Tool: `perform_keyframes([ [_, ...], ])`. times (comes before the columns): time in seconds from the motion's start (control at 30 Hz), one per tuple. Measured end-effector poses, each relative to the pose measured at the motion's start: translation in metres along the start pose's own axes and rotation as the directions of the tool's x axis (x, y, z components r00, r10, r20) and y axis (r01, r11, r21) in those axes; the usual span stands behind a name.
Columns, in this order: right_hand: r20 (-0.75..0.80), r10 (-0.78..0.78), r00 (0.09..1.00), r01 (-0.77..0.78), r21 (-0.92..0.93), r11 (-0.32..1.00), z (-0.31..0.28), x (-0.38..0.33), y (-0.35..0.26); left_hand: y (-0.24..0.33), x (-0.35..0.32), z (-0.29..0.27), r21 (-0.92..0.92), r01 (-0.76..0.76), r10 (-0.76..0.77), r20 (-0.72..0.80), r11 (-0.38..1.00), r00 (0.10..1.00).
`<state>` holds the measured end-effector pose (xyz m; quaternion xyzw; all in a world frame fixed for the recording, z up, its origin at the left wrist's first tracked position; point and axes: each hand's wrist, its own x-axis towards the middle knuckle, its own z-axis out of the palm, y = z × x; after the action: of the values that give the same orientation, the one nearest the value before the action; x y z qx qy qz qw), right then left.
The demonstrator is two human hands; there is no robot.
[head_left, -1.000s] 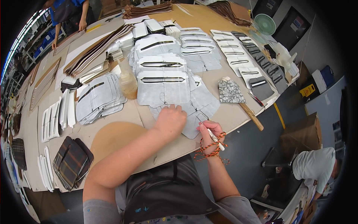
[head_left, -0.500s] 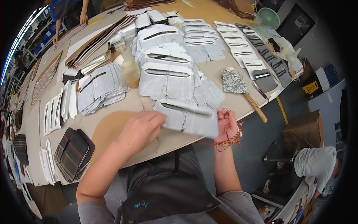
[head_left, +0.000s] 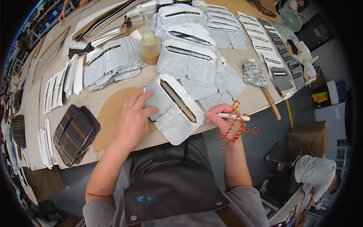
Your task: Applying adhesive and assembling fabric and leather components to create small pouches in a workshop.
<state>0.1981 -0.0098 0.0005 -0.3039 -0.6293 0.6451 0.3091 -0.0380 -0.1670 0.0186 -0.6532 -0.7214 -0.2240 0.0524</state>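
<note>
A pale grey fabric panel (head_left: 172,125) with a long white-edged slot lies tilted at the table's front edge, its lower corner hanging over. My left hand (head_left: 133,123) rests on the panel's left side, fingers apart. My right hand (head_left: 230,126) grips a slim white-handled tool (head_left: 242,117) whose thin metal tip points at the panel's right edge, near the slot's lower end. An orange-and-black cord (head_left: 227,143) is looped around that tool and hangs about my right wrist. Beyond lies a pile of similar slotted panels (head_left: 185,64).
Right of the pile lie a speckled block (head_left: 255,73) with a wooden handle (head_left: 272,104) and a red-and-black tool (head_left: 276,87). A cloudy squeeze bottle (head_left: 150,47) stands behind. Dark plaid pieces (head_left: 73,130) and a stack of grey panels (head_left: 109,64) lie left. Another person (head_left: 317,174) is at right.
The panel has turned and settled at the table edge, its slot now slanting down to the right. My left hand has spread its fingers on it. My right hand has turned, showing the white tool.
</note>
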Motion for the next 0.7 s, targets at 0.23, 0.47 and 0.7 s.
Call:
perform_keyframes([
  [0.23,0.014,-0.095,0.995,0.096,-0.207,0.974,0.008,-0.014,0.019,0.052,-0.005,0.018,-0.513,0.013,0.024,0.067,0.858,0.997],
  [0.47,0.044,-0.127,0.991,0.134,-0.287,0.948,0.011,-0.017,0.024,0.069,-0.004,0.057,-0.46,-0.072,0.027,-0.105,0.885,0.994],
  [0.7,0.124,-0.334,0.934,0.356,-0.365,0.86,0.011,-0.024,0.032,0.072,-0.004,0.056,-0.339,-0.082,0.076,-0.032,0.937,0.997],
])
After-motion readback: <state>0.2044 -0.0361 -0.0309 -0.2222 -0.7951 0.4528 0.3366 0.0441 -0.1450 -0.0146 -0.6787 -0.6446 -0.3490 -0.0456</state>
